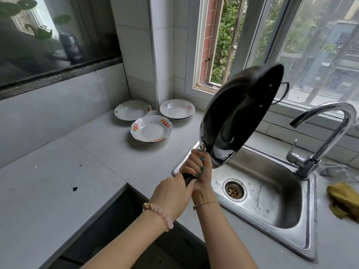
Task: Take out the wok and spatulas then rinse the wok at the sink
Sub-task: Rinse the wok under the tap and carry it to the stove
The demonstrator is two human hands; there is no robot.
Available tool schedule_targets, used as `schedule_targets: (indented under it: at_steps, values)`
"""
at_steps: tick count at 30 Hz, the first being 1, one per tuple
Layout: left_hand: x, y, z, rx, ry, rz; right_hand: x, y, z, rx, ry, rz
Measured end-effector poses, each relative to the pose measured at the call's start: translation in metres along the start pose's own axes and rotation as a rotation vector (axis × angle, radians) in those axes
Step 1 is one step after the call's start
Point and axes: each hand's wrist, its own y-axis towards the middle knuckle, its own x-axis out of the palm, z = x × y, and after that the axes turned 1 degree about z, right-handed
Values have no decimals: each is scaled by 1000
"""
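Note:
The black wok (240,115) is held up in the air, tilted on edge, above the left rim of the steel sink (281,216). Its inside faces me, and a wire loop handle shows at its far end. My right hand (198,167) grips the dark handle just below the pan. My left hand (171,191), with a pink bead bracelet at the wrist, grips the handle's lower end. The chrome tap (328,129) curves over the sink at the right, with no water running. I see no spatulas.
Stacks of white plates (151,129) with red marks stand in the counter's back corner. A yellow cloth (343,200) lies on the counter right of the sink, with a steel scourer (334,169) behind it. A dark opening (116,220) gapes in the counter below my arms.

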Motion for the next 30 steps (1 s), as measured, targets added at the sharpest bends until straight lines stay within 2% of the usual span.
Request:
schedule_targets:
  at_steps: [1, 3, 8, 12, 17, 30]
  values:
    - [0, 0, 1, -9, -89, -26, 2, -2, -1, 73, 27, -54]
    - [2, -1, 5, -50, -306, -85, 10, -9, -11, 121, -53, 10]
    - [20, -15, 12, -229, -752, -220, 5, -19, -11, 144, -215, 191]
    - [29, -28, 12, -321, -1018, -295, -2, -25, -6, 140, -342, 285]
    - [38, -42, 23, -364, -1173, -335, -9, -38, -6, 130, -425, 363]
    - [27, -72, 30, -333, -1280, -478, -4, -76, -3, 107, -428, 414]
